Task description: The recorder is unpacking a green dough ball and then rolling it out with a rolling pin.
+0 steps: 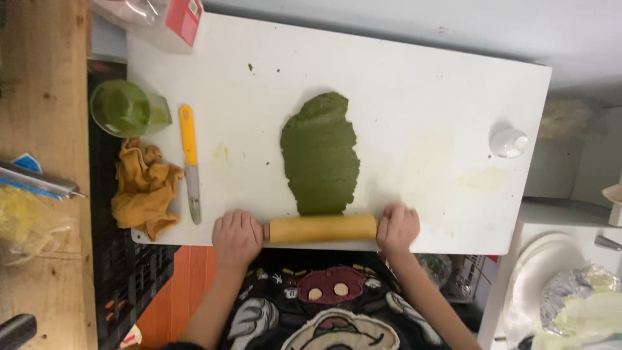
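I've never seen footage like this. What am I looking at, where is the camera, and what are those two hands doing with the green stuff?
There is no machine here: a person wears a camera on the head, so the one picture looks straight down at their own bare hands. The left hand and right hand each grip one end of a wooden rolling pin, which lies at the near edge of a flattened sheet of green dough. All this rests on a white board. To the left lie a yellow-handled knife, a crumpled orange cloth and a green cup. A small white cap-like object sits to the right.
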